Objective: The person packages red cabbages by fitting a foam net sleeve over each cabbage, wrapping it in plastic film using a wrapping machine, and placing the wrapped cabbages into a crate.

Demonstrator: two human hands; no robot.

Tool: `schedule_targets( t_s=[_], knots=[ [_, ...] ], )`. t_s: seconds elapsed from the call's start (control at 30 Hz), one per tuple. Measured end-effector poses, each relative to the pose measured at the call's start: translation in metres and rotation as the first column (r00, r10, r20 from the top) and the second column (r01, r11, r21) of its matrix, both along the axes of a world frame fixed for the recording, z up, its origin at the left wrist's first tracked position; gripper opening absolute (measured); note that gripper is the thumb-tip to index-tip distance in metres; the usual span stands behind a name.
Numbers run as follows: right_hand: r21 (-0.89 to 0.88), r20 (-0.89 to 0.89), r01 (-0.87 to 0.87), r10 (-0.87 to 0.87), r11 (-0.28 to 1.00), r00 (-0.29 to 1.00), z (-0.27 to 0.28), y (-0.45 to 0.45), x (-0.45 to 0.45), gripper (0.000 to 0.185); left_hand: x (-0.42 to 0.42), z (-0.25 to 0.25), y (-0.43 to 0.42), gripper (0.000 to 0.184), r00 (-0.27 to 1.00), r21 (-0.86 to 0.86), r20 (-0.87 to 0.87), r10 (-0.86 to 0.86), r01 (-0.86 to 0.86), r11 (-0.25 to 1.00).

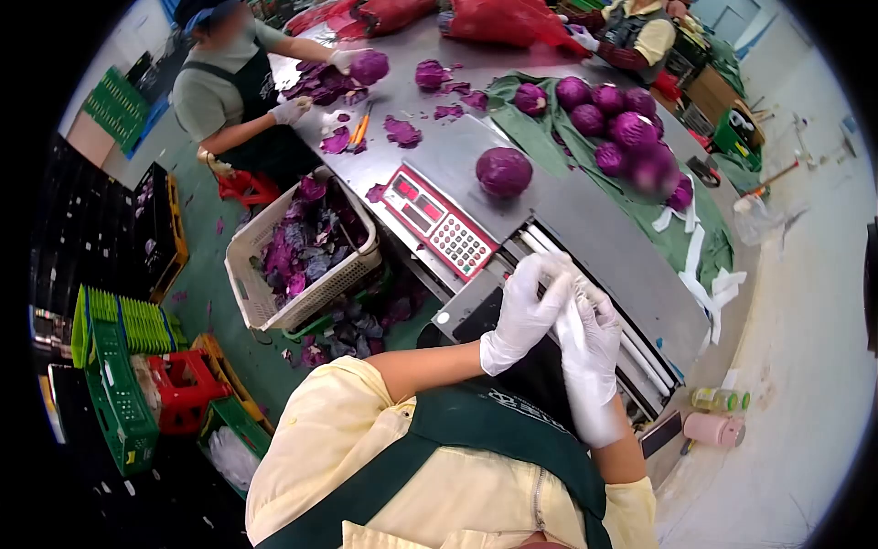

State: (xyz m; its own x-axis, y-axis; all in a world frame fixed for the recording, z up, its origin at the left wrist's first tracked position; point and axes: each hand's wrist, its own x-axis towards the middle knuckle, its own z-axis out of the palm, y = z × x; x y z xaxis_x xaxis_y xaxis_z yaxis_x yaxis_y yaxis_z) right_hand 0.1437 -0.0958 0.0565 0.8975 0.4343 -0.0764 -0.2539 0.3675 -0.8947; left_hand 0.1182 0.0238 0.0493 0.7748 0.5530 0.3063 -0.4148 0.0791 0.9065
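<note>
2 wrinkled white gloves — left hand and right hand bunched together, pinch unclear.

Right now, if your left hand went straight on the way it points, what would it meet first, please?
The left hand would probably meet the gloved right hand first, though depth is unclear here.
</note>
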Motion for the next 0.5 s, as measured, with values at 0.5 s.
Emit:
schedule_targets(
  t_s=[0.5],
  knots=[
    [-0.890,0.394,0.424,0.752,0.167,0.529,0.035,0.119,0.192,0.031,0.067,-0.062,0.161,0.011,0.861,-0.765,-0.441,-0.253,-0.213,0.608]
  ],
)
